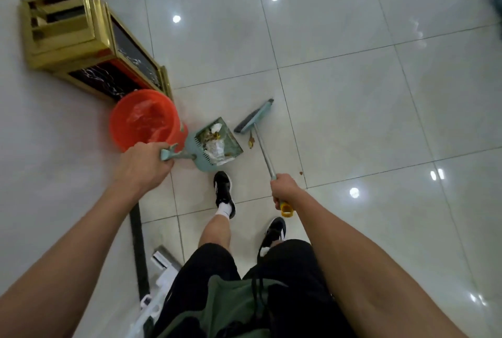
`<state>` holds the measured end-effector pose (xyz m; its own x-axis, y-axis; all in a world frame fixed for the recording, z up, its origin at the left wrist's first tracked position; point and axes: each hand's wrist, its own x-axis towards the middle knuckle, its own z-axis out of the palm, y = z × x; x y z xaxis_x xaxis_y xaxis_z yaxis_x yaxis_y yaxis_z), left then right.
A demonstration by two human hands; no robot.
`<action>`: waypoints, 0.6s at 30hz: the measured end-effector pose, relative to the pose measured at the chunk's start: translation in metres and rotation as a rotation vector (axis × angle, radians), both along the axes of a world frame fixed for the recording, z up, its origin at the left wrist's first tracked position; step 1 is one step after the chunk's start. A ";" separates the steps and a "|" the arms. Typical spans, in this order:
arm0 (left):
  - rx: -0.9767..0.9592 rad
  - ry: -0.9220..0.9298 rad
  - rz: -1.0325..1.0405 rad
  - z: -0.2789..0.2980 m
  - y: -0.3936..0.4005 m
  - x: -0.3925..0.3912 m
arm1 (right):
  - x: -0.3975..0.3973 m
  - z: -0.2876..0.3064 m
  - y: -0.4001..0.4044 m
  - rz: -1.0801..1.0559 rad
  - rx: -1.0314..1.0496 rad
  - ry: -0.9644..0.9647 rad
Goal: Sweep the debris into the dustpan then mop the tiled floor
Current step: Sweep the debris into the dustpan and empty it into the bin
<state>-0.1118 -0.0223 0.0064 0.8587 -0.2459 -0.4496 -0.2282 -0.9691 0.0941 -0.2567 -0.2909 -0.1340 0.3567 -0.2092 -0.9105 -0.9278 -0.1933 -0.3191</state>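
My left hand (144, 166) grips the handle of a teal dustpan (214, 146) that rests on the glossy tiled floor (353, 65). Paper scraps and leaf bits lie inside the pan. My right hand (285, 191) grips the metal handle of a teal broom; its yellow end cap sticks out below my fist. The broom head (254, 116) sits on the floor just right of the pan's mouth. A small brown piece of debris (251, 142) lies between pan and broom handle. A tiny brown speck (301, 173) sits farther right.
An orange bucket (144, 120) lined with clear plastic stands left of the dustpan. A gold-framed black marble bin (89, 44) stands against the white wall at left. A white mop-like tool (160, 283) lies near my legs. My black shoes (224, 191) stand behind the pan.
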 end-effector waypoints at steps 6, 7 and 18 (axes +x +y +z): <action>0.007 -0.044 0.074 -0.001 -0.004 -0.072 | -0.077 -0.005 -0.010 0.124 -0.064 0.050; 0.023 -0.032 0.073 -0.003 -0.004 -0.079 | -0.089 -0.004 -0.011 0.130 -0.070 0.058; 0.077 0.018 0.085 -0.016 0.007 -0.101 | -0.146 0.012 -0.025 -0.002 -0.042 -0.123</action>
